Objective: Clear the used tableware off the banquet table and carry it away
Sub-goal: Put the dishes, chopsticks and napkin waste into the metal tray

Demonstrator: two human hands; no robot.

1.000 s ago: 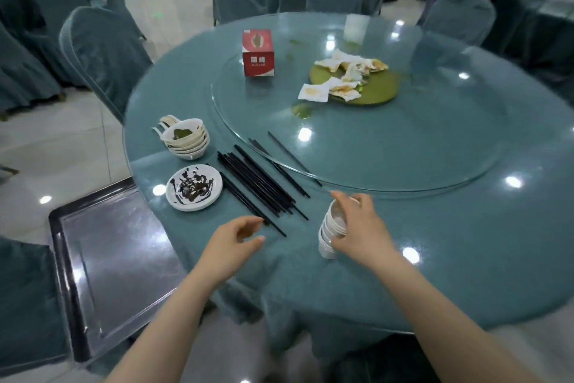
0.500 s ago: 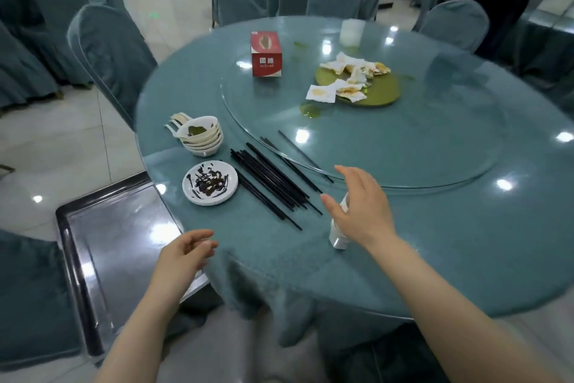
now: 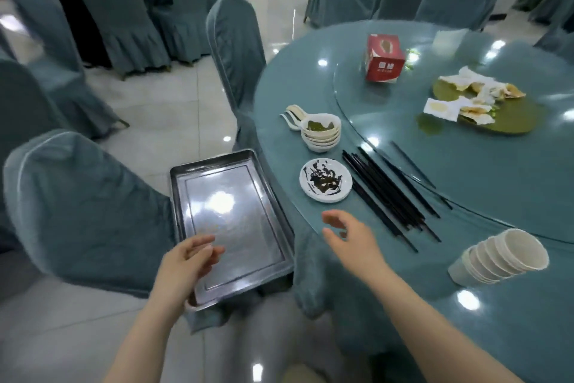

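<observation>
Tableware gathered near the worktop edge but not yet removed: stacked bowls with spoons beside them, soiled saucer, bundle of black chopsticks, and tilted stack of cups. Metal tray, resting on a covered chair just beside the worktop, carries nothing. Left hand hovers over the tray, right hand over the worktop edge; fingers of both loosely apart, holding nothing. Judged stage: sorting done, loading and carrying remain.

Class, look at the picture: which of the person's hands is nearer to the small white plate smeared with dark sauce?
The right hand. It hovers open over the table edge just below the plate. The left hand is farther off, over the metal tray beside the table.
</observation>
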